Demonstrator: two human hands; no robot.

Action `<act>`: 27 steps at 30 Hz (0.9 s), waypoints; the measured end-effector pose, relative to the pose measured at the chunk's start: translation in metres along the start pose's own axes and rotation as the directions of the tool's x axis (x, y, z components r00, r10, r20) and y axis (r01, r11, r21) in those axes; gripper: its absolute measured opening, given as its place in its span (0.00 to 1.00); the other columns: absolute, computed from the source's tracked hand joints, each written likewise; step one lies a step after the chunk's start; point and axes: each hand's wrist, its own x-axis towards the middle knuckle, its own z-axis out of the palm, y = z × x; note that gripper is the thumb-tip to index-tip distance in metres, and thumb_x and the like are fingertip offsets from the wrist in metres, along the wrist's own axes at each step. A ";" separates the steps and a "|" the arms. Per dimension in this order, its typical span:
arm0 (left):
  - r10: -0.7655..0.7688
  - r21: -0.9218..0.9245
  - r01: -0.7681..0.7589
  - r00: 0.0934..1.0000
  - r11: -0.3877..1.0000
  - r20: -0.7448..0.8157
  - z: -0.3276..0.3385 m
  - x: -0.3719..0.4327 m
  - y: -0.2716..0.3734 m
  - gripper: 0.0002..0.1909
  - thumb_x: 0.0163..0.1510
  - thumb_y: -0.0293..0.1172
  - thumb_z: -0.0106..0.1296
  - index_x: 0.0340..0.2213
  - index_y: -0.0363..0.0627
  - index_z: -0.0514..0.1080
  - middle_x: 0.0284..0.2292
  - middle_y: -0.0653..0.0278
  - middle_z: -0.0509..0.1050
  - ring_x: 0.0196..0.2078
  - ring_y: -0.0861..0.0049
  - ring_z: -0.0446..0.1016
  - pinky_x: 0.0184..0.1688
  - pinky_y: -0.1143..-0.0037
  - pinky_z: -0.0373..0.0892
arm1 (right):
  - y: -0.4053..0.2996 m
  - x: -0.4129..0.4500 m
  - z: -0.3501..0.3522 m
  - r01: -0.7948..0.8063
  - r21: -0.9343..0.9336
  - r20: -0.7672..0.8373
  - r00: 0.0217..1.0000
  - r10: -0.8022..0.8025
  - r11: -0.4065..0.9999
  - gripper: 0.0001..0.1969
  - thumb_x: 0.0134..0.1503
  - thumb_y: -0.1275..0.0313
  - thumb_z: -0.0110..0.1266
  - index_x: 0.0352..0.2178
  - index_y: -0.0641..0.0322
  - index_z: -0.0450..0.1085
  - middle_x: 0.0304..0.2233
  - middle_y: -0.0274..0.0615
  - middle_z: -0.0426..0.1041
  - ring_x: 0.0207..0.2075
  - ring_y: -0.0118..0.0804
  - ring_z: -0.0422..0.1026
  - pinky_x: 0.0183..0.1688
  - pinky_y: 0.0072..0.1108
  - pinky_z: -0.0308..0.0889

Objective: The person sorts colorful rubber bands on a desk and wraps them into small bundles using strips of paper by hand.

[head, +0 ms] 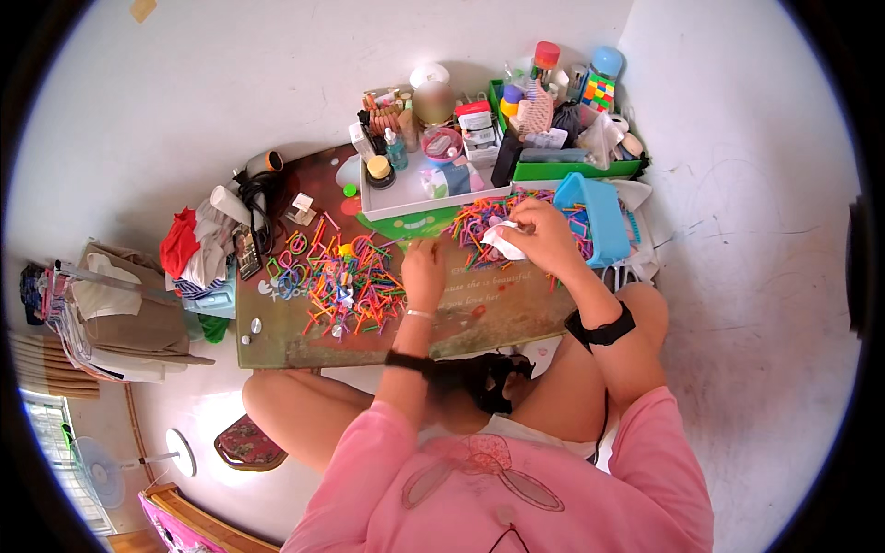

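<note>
Two heaps of small colourful plastic sticks and rings lie on a low table (387, 345). My left hand (423, 266) is over the table, just right of the left heap (359, 283); its fingers are bent, and whether they pinch something small cannot be told. A white piece of tissue or cloth (508, 240) is held between the thumb and fingers of my right hand (543, 235), above the front of the right heap (477, 218). Behind that hand, a light-blue plastic basket (600, 218) stands tilted among the pieces.
A white tray (442, 205) with cosmetics and a green box (577, 169) with bottles and a comb line the back. Clothes (200, 242), a phone (247, 250) and a hair dryer (266, 164) are at the left. A wall rises on the right.
</note>
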 end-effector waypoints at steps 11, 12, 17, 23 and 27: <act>-0.070 -0.100 0.066 0.997 0.993 -0.038 0.022 0.011 -0.007 0.05 0.46 0.25 0.53 0.25 0.36 0.69 0.22 0.55 0.72 0.25 0.64 0.72 0.29 0.72 0.67 | 0.000 -0.008 0.012 -0.330 0.069 0.120 0.940 0.321 0.941 0.16 0.44 0.63 0.55 0.31 0.67 0.70 0.26 0.48 0.72 0.29 0.44 0.72 0.32 0.27 0.64; -0.074 -0.099 0.069 0.996 0.993 -0.047 0.014 0.005 0.006 0.05 0.46 0.25 0.53 0.25 0.36 0.69 0.22 0.55 0.72 0.25 0.64 0.72 0.29 0.72 0.67 | 0.001 -0.006 0.012 -0.323 0.069 0.124 0.942 0.313 0.944 0.16 0.44 0.63 0.55 0.31 0.67 0.70 0.26 0.48 0.72 0.29 0.44 0.72 0.32 0.27 0.64; -0.272 -0.721 0.319 0.944 0.616 0.185 -0.019 -0.042 0.067 0.03 0.50 0.25 0.50 0.29 0.38 0.69 0.21 0.66 0.73 0.23 0.86 0.70 0.23 0.84 0.65 | 0.013 -0.005 0.039 -0.353 0.132 0.225 0.921 0.319 0.926 0.12 0.48 0.67 0.50 0.28 0.69 0.69 0.23 0.45 0.71 0.27 0.37 0.71 0.30 0.27 0.63; -0.341 -0.743 0.353 0.923 0.569 0.177 -0.041 -0.063 0.074 0.03 0.51 0.22 0.47 0.29 0.34 0.68 0.26 0.65 0.73 0.27 0.86 0.70 0.30 0.83 0.66 | -0.043 -0.021 0.037 -0.556 0.617 0.490 0.825 0.281 0.557 0.13 0.51 0.77 0.47 0.40 0.64 0.63 0.27 0.36 0.70 0.29 0.24 0.70 0.32 0.17 0.65; -0.320 -0.873 0.248 0.941 0.420 0.113 -0.055 -0.060 0.082 0.04 0.53 0.23 0.45 0.31 0.35 0.66 0.26 0.65 0.72 0.27 0.86 0.71 0.26 0.84 0.67 | -0.040 -0.019 0.034 -0.408 0.510 0.292 0.910 0.293 0.758 0.15 0.51 0.79 0.48 0.43 0.63 0.64 0.31 0.41 0.71 0.30 0.28 0.72 0.30 0.15 0.66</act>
